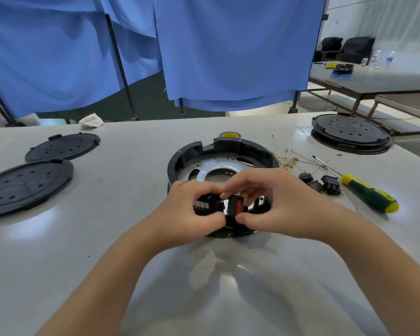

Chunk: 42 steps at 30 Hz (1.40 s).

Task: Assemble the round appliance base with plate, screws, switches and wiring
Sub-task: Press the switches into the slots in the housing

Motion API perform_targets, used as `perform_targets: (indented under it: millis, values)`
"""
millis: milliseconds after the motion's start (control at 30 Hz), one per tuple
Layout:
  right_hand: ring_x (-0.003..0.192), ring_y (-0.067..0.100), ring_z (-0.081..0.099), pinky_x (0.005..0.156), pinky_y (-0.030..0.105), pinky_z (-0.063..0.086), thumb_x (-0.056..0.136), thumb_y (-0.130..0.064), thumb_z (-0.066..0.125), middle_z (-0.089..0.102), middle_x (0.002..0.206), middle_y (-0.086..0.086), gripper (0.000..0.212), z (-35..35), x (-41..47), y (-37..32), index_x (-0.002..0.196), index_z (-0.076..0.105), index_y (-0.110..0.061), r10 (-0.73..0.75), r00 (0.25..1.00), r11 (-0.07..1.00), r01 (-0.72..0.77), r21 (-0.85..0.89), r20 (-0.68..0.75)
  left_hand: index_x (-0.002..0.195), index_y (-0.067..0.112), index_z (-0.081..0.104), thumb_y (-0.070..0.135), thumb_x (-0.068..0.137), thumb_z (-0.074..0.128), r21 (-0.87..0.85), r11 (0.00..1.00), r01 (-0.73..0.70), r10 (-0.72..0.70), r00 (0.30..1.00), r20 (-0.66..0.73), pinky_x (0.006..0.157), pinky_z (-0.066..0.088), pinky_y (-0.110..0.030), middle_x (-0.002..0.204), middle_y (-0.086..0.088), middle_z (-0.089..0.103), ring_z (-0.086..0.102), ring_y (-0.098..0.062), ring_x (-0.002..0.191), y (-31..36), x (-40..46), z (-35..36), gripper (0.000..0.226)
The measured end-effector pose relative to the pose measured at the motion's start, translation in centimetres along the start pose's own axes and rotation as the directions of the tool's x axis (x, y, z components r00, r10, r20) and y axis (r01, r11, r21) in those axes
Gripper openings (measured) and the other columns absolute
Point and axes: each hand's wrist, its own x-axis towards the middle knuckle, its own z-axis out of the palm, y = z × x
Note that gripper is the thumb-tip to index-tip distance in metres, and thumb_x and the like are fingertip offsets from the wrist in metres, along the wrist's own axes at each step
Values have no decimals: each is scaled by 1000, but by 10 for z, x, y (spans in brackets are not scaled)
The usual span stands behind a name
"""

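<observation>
Right hand [272,202] pinches rocker switch [235,207] at near wall of round base [180,161]; left hand [192,204] grips wall beside it. Switch small, rigid, light: hold by sides. Spare switches [325,184], screwdriver [369,192] farther right.

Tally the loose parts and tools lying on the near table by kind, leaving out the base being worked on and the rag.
Black perforated round covers: 3
Loose black switches: 3
Screwdrivers: 1
Bundles of thin wire leads: 1
Total: 8
</observation>
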Motion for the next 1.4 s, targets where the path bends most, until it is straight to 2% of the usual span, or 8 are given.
perform_targets:
  millis: [133, 233, 300, 533, 633, 833, 1067, 1400]
  values:
    - [91, 5, 62, 82, 20, 50, 75, -5, 71, 67, 99, -18, 40, 6, -2, -1, 108, 66, -27, -24, 1000, 991, 25, -128, 9, 79, 36, 68, 26, 72, 59, -47, 998, -30, 31, 999, 17, 81, 46, -30, 76, 1, 67, 61, -20, 81, 3, 0, -1, 15]
    - [90, 0, 60, 80, 14, 47, 77, -6, 70, 67, 102, -17, 41, 9, -2, -1, 113, 64, -25, -57, 998, 983, 57, -175, 1, 85, 30, 69, 43, 72, 61, -47, 999, 2, -1, 1000, 6, 96, 44, -43, 82, 8, 69, 61, -19, 94, 1, -1, 1, 19]
    - [89, -1, 59, 78, 15, 48, 78, -8, 69, 67, 103, -17, 41, 9, -1, -1, 115, 63, -25, -65, 998, 979, 64, -195, 1, 85, 35, 68, 50, 72, 63, -38, 999, 38, -39, 999, -19, 97, 44, -50, 85, 10, 68, 57, -25, 103, 0, 0, 3, 20]
    - [87, 3, 60, 73, 19, 51, 76, -8, 70, 63, 103, -18, 51, 9, 1, 3, 119, 57, -33, -82, 997, 981, 83, -177, 11, 102, 31, 72, 44, 74, 66, -1, 998, 55, -55, 997, -44, 100, 43, -46, 89, 9, 70, 59, -18, 102, -1, 1, 5, 32]
    - [81, 8, 61, 68, 19, 51, 71, -8, 76, 60, 99, -14, 47, 7, 3, 7, 109, 61, -31, -64, 998, 985, 60, -160, -16, 104, 40, 71, 49, 71, 67, -22, 994, 104, -105, 994, -35, 100, 44, -47, 98, 14, 69, 54, -23, 115, -3, 2, 5, 34]
    - [83, 2, 52, 69, 11, 39, 65, -25, 83, 53, 91, -15, 32, 9, 3, 10, 89, 62, -29, -90, 996, 941, 75, -330, -30, 95, 41, 70, 49, 69, 69, -13, 995, 95, -96, 995, -37, 98, 46, -46, 94, 15, 70, 57, -22, 111, -4, 2, 4, 27]
    - [88, 7, 48, 76, 28, 44, 66, -32, 80, 54, 89, -15, 32, 9, 3, 10, 88, 59, -24, -125, 990, 878, 81, -473, -62, 99, 37, 72, 48, 69, 70, -20, 996, 92, -93, 994, -53, 99, 46, -42, 95, 15, 71, 59, -14, 109, -4, 2, 4, 32]
    - [86, 10, 52, 73, 32, 46, 68, -25, 75, 55, 86, -11, 22, 9, 2, 8, 82, 58, -21, -127, 989, 921, 91, -380, -72, 98, 38, 72, 63, 64, 64, -13, 997, 81, -82, 994, -66, 98, 46, -44, 95, 15, 70, 59, -17, 109, -4, 2, 5, 44]
